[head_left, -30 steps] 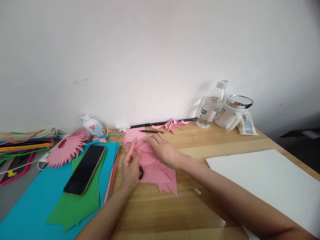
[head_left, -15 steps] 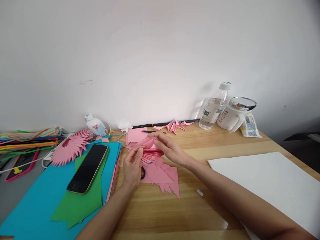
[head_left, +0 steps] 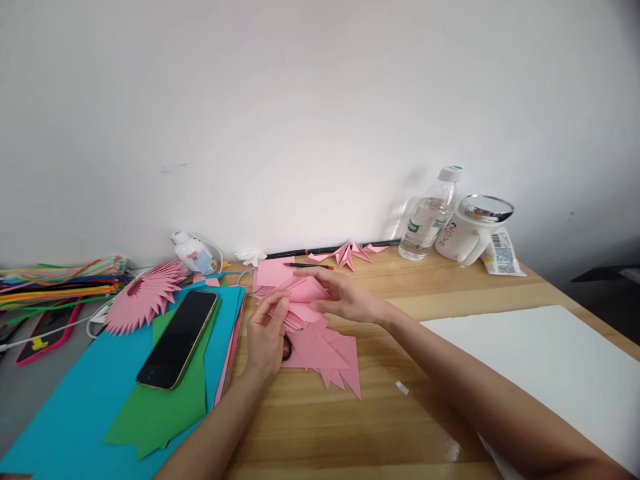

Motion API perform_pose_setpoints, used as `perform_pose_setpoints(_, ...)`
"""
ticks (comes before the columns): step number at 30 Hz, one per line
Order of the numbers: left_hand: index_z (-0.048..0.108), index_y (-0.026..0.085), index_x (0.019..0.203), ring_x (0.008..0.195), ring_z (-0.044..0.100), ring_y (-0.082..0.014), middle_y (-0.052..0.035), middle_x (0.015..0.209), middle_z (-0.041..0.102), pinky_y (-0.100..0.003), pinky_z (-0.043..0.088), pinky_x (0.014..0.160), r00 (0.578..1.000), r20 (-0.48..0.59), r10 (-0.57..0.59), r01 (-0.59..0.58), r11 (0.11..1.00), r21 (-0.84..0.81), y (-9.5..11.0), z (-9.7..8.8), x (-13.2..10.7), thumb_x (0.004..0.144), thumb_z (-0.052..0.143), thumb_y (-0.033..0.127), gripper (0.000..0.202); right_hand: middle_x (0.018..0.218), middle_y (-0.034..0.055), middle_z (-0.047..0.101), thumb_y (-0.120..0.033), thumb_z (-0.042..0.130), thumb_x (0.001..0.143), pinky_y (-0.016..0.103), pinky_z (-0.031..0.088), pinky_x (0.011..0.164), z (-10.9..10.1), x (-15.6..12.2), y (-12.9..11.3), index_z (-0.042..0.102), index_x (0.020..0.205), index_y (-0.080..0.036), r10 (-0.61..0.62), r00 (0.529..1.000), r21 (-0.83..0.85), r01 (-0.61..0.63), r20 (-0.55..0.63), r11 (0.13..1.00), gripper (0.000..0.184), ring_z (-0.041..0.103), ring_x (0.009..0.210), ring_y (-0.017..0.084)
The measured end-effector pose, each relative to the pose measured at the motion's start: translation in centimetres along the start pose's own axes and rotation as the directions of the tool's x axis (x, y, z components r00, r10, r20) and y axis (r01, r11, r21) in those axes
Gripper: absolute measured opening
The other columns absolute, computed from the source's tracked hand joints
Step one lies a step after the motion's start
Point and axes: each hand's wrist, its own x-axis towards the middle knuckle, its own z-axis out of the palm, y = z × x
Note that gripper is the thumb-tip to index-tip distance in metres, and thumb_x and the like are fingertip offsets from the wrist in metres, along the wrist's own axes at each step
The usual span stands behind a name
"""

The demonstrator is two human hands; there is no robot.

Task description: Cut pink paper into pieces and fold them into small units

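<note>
Both hands work on a pile of folded pink paper pieces (head_left: 325, 350) lying on the wooden table (head_left: 350, 427). My right hand (head_left: 345, 297) pinches the top pink piece (head_left: 305, 290) and lifts its edge. My left hand (head_left: 265, 333) rests at the pile's left side, its fingers curled against the stacked pink folds. A black scissors handle (head_left: 287, 347) peeks from under the pile beside my left hand.
A phone (head_left: 179, 330) lies on green and blue paper sheets (head_left: 75, 413) at left, near a pink paper fan flower (head_left: 143, 297) and a glue bottle (head_left: 193, 252). A red pencil (head_left: 307, 265), small pink folds, a water bottle (head_left: 427, 217) and a mug (head_left: 467, 233) stand behind. White board (head_left: 550, 367) at right.
My right hand has gone from pressing flat on the pile to pinching and lifting the top pink piece. My left hand has stayed at the pile's left edge.
</note>
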Motion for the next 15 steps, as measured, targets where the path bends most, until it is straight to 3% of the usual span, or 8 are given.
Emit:
perform_pose_setpoints(3,0.068,0.021,0.100,0.103,0.059,-0.0234,-0.0069,0.108,0.065,-0.032,0.048,0.083,0.994,0.087,0.062,-0.069,0.994,0.086,0.2,-0.3,-0.2,0.073,0.066,0.039,0.033,0.139,0.0080,0.040,-0.019,0.054,0.084,0.033,0.044,0.089,0.2,0.1,0.2,0.035,0.135,-0.027,0.045,0.997,0.075,-0.040,-0.063,0.996,0.056,0.048,0.113,0.018)
perform_pose_setpoints(7,0.060,0.024,0.117,0.113,0.053,-0.0249,-0.0068,0.118,0.061,-0.036,0.042,0.095,0.983,0.153,0.106,-0.132,0.976,0.171,0.7,-0.3,-0.5,0.074,0.065,0.037,0.045,0.116,0.0087,0.056,-0.018,0.052,0.083,0.024,0.045,0.062,0.5,0.1,0.5,0.033,0.133,-0.026,0.141,0.983,0.146,-0.123,-0.119,0.982,0.054,0.053,0.080,0.013)
perform_pose_setpoints(10,0.051,0.023,0.126,0.122,0.045,-0.0248,-0.0076,0.129,0.054,-0.034,0.038,0.099,0.979,0.138,0.147,-0.169,0.973,0.160,0.9,-0.1,-0.7,0.074,0.065,0.034,0.055,0.095,0.0044,0.059,-0.017,0.051,0.082,0.023,0.041,0.057,0.6,0.1,0.5,0.038,0.127,-0.022,0.177,0.972,0.119,-0.159,-0.157,0.980,0.047,0.049,0.068,0.011)
perform_pose_setpoints(15,0.044,0.025,0.131,0.129,0.037,-0.0252,-0.0076,0.136,0.046,-0.033,0.035,0.102,0.981,0.134,0.142,-0.148,0.988,0.043,1.1,0.3,-0.8,0.073,0.068,0.028,0.063,0.082,0.0004,0.056,-0.016,0.047,0.082,0.023,0.042,0.058,0.5,0.1,0.3,0.036,0.127,-0.022,0.150,0.977,0.096,-0.136,-0.151,0.986,0.046,0.052,0.072,0.013)
